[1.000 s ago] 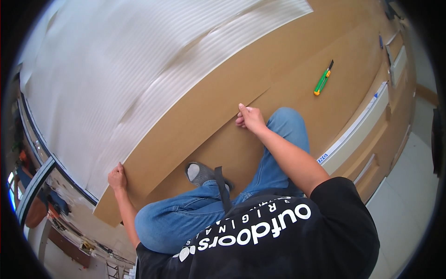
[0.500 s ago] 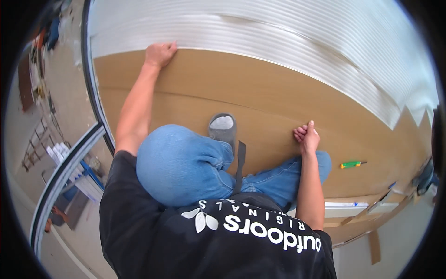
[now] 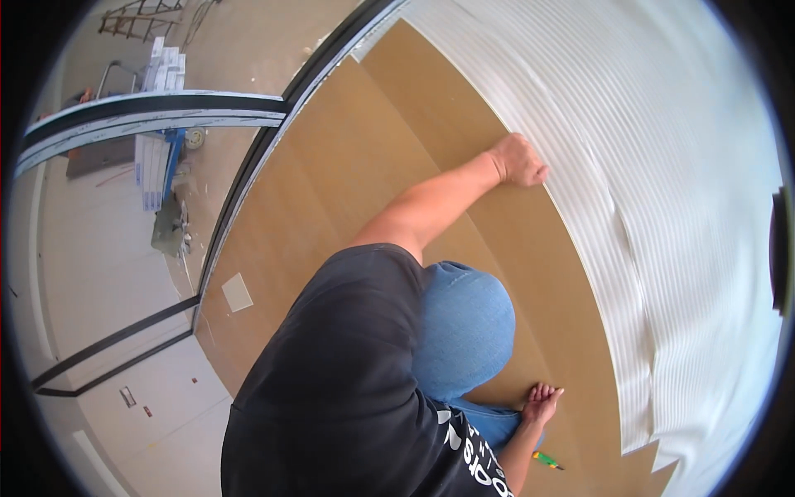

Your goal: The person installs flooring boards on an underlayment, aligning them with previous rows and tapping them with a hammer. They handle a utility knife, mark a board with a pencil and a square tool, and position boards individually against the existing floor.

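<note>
My left hand [image 3: 520, 160] is closed in a fist and rests on the outer edge of a tan floor plank [image 3: 489, 195], right where it meets the white ribbed foam underlay [image 3: 633, 207]. Nothing shows in that fist. Lower down, my right hand [image 3: 542, 403] hovers over or touches the planks beside my bent leg, its fingers curled in and no object visible in them. A small tool with a green and yellow handle [image 3: 545, 458] and thin dark tip lies on the planks just below my right forearm.
A black-framed glass partition [image 3: 248, 178] runs along the left edge of the planks. A pale square piece [image 3: 237, 292] lies near it. Beyond the frame stand white boxes [image 3: 153, 170] and a ladder [image 3: 141, 21]. The underlay has raised wrinkles and a jagged end.
My head and body have turned left, so the whole scene is rotated and the partition fills more of the view. Both hands remain closed, the left still at the plank edge.
</note>
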`<state>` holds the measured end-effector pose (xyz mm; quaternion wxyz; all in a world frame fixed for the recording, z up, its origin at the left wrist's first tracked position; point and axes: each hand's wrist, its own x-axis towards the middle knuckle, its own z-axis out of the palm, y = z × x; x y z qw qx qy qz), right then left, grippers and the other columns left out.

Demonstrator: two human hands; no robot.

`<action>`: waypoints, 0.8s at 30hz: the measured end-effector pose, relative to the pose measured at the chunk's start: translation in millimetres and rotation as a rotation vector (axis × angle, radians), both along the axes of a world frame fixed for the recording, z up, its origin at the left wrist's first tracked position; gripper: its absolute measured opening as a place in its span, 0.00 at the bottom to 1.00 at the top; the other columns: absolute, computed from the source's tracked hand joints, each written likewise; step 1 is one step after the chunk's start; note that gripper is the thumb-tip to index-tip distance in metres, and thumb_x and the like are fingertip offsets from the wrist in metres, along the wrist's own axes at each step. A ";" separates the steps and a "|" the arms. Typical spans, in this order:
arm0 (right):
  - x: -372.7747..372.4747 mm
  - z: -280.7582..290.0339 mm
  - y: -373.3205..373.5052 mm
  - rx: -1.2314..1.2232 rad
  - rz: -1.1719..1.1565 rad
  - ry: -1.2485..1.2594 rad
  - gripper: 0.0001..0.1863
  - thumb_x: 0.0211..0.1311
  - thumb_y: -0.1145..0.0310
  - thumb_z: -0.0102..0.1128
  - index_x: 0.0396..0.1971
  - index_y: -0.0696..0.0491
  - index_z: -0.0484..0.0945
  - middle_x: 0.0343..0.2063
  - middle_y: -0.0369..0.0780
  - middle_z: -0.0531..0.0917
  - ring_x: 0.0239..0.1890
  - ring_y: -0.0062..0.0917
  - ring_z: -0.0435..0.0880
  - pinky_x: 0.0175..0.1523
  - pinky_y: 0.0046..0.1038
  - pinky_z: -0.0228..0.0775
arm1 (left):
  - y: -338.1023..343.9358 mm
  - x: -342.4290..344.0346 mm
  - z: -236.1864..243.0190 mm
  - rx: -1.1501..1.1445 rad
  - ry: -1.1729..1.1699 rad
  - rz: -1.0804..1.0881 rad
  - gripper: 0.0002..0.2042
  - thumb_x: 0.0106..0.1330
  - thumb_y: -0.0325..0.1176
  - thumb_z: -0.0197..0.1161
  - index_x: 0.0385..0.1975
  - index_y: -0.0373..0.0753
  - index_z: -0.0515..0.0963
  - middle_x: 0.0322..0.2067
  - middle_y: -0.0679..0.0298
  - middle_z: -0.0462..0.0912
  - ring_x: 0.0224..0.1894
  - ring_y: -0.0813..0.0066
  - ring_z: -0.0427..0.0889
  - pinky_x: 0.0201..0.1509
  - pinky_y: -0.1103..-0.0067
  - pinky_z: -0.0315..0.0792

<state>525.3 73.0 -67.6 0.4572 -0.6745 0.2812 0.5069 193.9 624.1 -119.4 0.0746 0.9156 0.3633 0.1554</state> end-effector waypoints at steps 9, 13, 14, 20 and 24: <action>9.2 -14.8 -18.7 0.156 0.020 -0.017 0.25 0.80 0.43 0.44 0.24 0.42 0.62 0.17 0.28 0.63 0.22 0.19 0.64 0.27 0.22 0.57 | -10.0 2.2 14.2 -0.035 -0.009 0.004 0.22 0.64 0.45 0.57 0.05 0.49 0.76 0.13 0.65 0.81 0.19 0.64 0.82 0.29 0.69 0.76; -17.2 -15.7 -2.9 0.048 -0.045 -0.083 0.23 0.80 0.46 0.47 0.26 0.44 0.62 0.17 0.29 0.61 0.20 0.20 0.59 0.24 0.24 0.53 | -6.0 -21.8 4.2 0.021 -0.065 0.001 0.20 0.59 0.42 0.61 0.04 0.49 0.73 0.11 0.65 0.78 0.16 0.63 0.80 0.25 0.68 0.74; -21.9 -15.1 -2.6 0.052 -0.061 -0.080 0.23 0.80 0.46 0.47 0.26 0.44 0.62 0.17 0.29 0.61 0.20 0.20 0.59 0.24 0.24 0.53 | -1.9 -20.6 -2.2 0.036 -0.049 0.010 0.19 0.57 0.40 0.62 0.03 0.48 0.72 0.10 0.66 0.77 0.16 0.63 0.79 0.25 0.69 0.73; 3.7 9.7 -24.4 0.053 -0.139 -0.080 0.24 0.74 0.49 0.59 0.56 0.52 0.73 0.51 0.42 0.80 0.55 0.38 0.80 0.65 0.41 0.72 | 27.4 16.5 -24.1 -0.088 0.219 -0.079 0.15 0.58 0.44 0.59 0.12 0.46 0.77 0.16 0.54 0.79 0.17 0.52 0.78 0.20 0.59 0.69; -7.2 118.3 -45.3 0.327 -0.310 -0.284 0.15 0.76 0.57 0.59 0.55 0.49 0.74 0.43 0.39 0.82 0.46 0.30 0.84 0.54 0.34 0.78 | 26.3 -36.4 -13.5 -0.383 0.257 0.019 0.26 0.74 0.55 0.51 0.23 0.40 0.80 0.24 0.47 0.80 0.29 0.48 0.80 0.34 0.60 0.70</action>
